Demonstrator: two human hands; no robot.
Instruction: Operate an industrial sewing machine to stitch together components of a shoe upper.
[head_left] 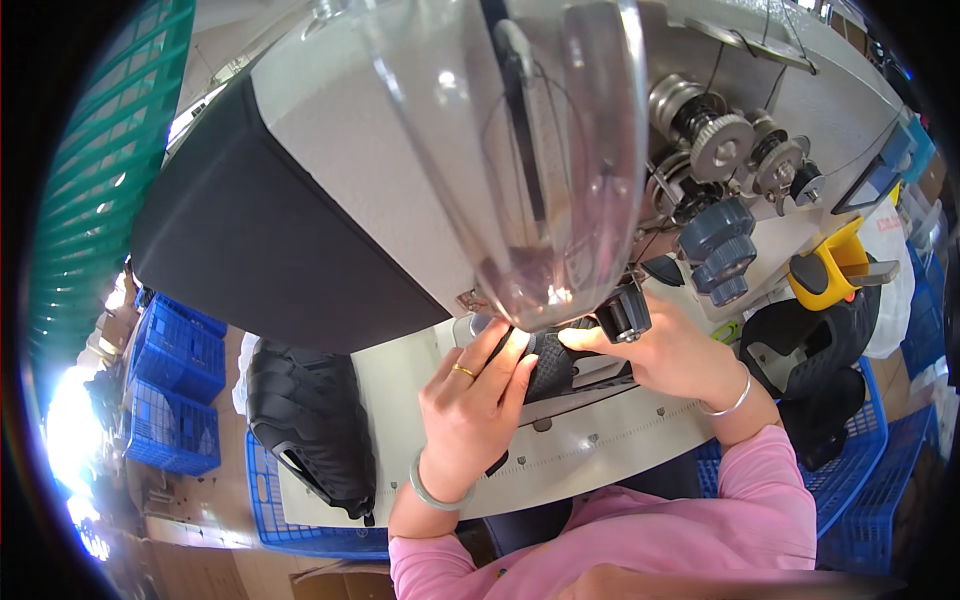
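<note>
A black textured shoe upper (550, 370) lies on the sewing machine's bed, under the sewing head. My left hand (470, 395) is closed at its left side, fingertips together against the material; a yellow ring and a pale bangle show on this hand and wrist. From the right, my right hand (685, 350) holds the same upper, its index finger stretched along the top and the other fingers partly hidden. A clear plastic guard (560, 200) hangs in front of the sewing head and, with a dark machine part (625, 312), hides the needle area.
Nested black uppers (310, 425) stand at the table's left, and more black uppers (805, 345) lie at the right near a yellow holder (835, 265). Thread tension dials (720, 145) jut from the machine. Blue crates (175, 425) stand on the floor; a green basket (110, 160) is upper left.
</note>
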